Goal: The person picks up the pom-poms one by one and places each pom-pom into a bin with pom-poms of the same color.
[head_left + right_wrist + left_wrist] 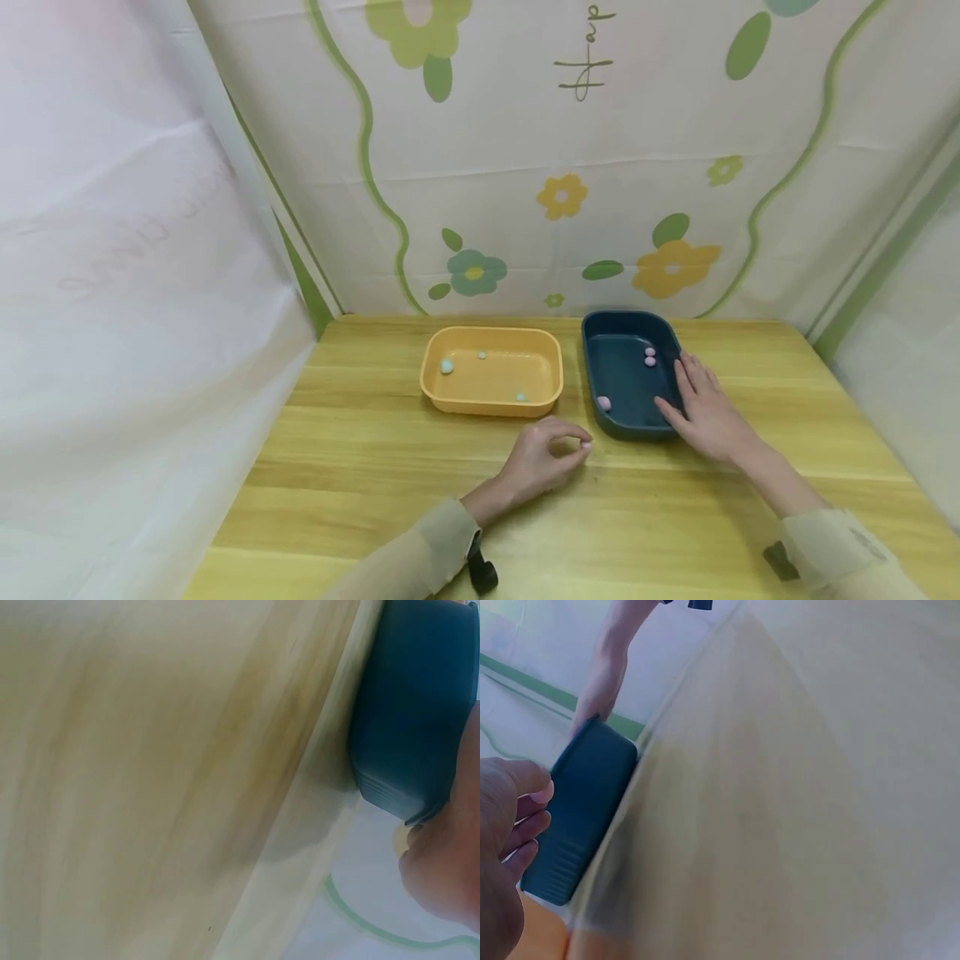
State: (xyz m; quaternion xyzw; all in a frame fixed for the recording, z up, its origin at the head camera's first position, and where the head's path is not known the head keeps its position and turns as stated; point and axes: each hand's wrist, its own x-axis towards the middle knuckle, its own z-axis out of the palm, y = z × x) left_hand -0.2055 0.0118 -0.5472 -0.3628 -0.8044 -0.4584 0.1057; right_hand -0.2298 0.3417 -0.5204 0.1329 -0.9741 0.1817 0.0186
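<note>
In the head view my left hand (536,458) is held in front of the two trays, thumb and forefinger pinching a small pink ball (586,446). The left wrist view shows the pink ball (543,793) at the fingertips. To the right, my right hand (708,412) rests at the right rim of the dark blue tray (633,425), fingers extended and spread, thumb reaching over the edge. Inside that tray lie two pink balls (650,357) side by side and another pink ball (603,403) at the near left corner. The right wrist view has the right hand (446,855) against the rim.
A yellow tray (491,408) stands left of the blue one, holding a larger pale blue-green ball (447,366) and two smaller ones. Both sit on a wood-grain table (360,467). A floral curtain (517,167) rises behind, with white fabric (150,333) at the left.
</note>
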